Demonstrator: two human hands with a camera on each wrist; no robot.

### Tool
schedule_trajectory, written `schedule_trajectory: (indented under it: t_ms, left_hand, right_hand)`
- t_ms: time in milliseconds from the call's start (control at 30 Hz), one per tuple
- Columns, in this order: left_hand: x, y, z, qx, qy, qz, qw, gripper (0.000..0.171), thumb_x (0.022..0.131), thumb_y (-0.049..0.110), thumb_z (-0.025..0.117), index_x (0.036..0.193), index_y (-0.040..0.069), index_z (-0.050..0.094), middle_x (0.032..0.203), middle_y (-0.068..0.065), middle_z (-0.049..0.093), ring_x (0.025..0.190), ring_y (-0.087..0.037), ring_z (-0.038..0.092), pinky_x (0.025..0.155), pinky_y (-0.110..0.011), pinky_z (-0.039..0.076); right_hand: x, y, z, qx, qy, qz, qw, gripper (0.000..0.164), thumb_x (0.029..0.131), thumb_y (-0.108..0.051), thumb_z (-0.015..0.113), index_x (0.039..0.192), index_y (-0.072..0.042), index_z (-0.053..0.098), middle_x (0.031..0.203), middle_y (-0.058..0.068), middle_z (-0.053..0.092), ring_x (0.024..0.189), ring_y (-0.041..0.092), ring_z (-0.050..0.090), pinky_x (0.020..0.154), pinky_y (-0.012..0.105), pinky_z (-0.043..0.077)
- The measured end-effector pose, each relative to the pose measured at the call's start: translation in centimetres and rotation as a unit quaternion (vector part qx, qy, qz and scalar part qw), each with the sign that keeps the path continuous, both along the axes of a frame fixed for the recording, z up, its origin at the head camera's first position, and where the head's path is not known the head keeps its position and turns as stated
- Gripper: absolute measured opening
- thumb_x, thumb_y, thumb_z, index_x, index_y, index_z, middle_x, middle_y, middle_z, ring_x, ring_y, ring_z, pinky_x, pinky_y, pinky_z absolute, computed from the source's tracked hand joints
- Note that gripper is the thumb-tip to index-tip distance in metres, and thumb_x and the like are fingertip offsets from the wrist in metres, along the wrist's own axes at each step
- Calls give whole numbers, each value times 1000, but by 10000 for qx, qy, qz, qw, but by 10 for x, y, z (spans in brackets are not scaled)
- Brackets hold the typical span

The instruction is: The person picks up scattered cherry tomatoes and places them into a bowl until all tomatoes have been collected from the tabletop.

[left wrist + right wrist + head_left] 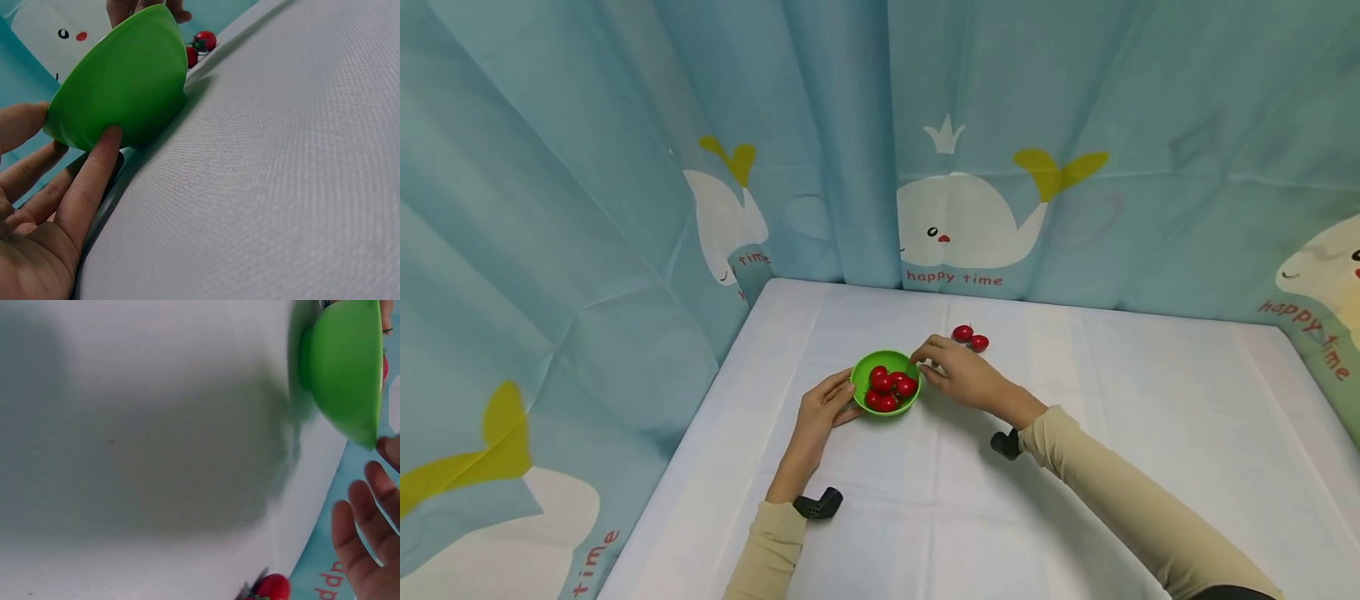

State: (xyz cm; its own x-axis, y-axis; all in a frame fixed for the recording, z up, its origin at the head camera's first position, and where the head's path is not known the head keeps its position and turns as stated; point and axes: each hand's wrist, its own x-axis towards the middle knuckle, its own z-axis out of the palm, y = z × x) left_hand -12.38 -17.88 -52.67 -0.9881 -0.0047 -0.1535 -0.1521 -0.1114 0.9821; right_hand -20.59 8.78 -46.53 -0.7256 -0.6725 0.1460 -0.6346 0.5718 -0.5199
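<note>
A small green bowl [862, 367] stands on the white-covered table with several red cherry tomatoes [883, 382] inside. My left hand [821, 414] grips the bowl's left side. In the left wrist view one of its fingers touches the rim, while another digit presses low on the outer wall. At the opposite rim is my right hand [961, 375], fingers spread and nothing visible between them. Its thumb [389, 450] meets or nearly meets the rim in the right wrist view. Two more cherry tomatoes [970, 338] lie on the cloth behind the right hand.
The white tablecloth [1075, 392] reaches to a light blue curtain [820, 208] with printed whales, hanging along the back and left. Each wrist carries a black camera mount [822, 503]. Both forearms cross the table from the near side.
</note>
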Motion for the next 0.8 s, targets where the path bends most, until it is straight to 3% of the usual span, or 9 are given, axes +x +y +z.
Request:
schedule_trajectory:
  t_ms: [300,433,533,800]
  left_hand:
    - [0,-1,0,-28,-36,-15,10000,44,106,18,62,149,9,56,148,-20,59,126,-24,67,93,-30,66]
    - [-1,-1,0,-21,36,-23,10000,45,106,19,63,149,8,56,148,-21,59,127,-26,67,93,-31,66]
    - [-1,-1,0,7,51,-29,10000,45,106,20,63,149,8,56,148,-20,59,127,-26,67,93,-31,66]
    - [-1,-1,-2,18,20,-15,10000,45,106,20,63,149,8,56,148,-20,59,129,-27,66,93,-31,66]
  right_hand:
    - [-10,17,-11,-567,198,-952,9936,23,103,-8,65,125,-5,70,123,10,70,119,28,65,106,48,58]
    - [-12,29,-15,-672,309,-1345,9881,22,101,-7,66,123,-2,69,123,14,68,116,32,63,97,48,61]
    - [-15,38,-20,-693,468,-1511,9850,20,99,-3,67,119,0,70,121,17,67,112,35,62,94,48,60]
    - [-25,57,-36,-481,636,-1727,9817,24,95,0,68,119,3,67,123,23,65,118,45,58,106,57,53]
